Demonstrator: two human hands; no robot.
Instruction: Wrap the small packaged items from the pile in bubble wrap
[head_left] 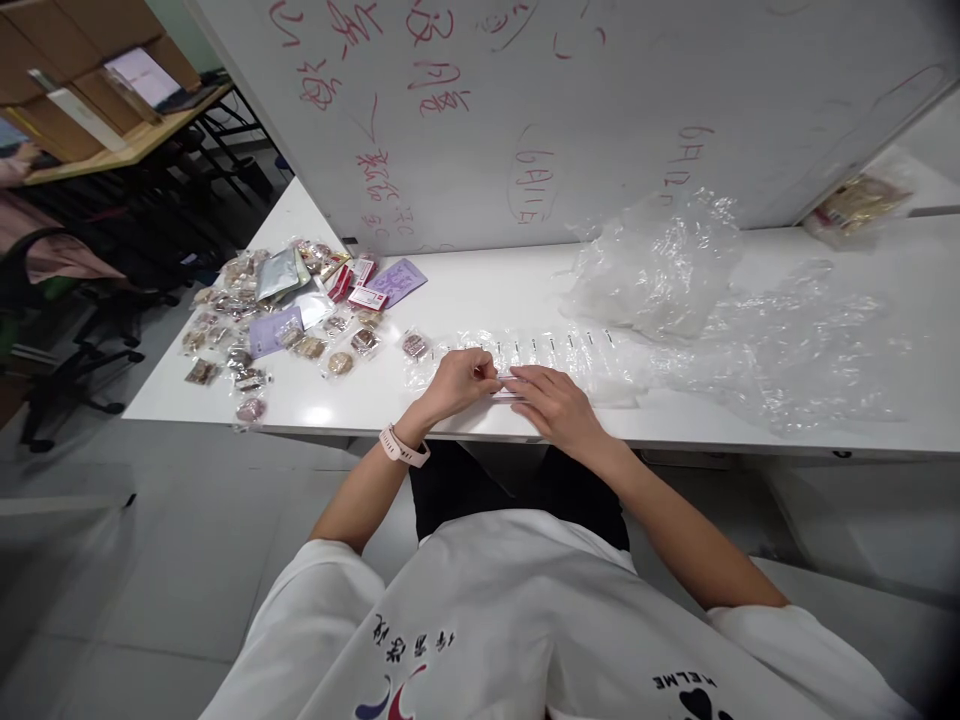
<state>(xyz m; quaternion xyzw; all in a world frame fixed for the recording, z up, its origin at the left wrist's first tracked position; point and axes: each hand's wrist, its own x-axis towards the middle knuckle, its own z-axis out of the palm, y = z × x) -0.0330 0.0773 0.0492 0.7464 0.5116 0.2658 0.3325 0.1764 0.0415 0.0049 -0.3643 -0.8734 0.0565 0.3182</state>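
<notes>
My left hand (466,382) is closed in a pinch at the left end of a small flat pale packet (507,393) with a thin purplish line, near the front edge of the table. From the other side my right hand (556,400) reaches over it, fingers stretched out and resting on its right end, thumb apart. What exactly the packet is cannot be made out, since the fingers cover much of it. Just behind both hands lies a strip of clear plastic pouches (551,350) with a row of small dark marks. A wrapped round brown piece (415,344) sits at the strip's left end.
Left on the white table (172,385) lie several wrapped cookie-like pieces (340,363), purple packets (397,283), red-and-white small boxes (367,298) and a silver pouch (279,275). Crumpled clear plastic (795,350) spreads to the right. A whiteboard (600,120) stands behind.
</notes>
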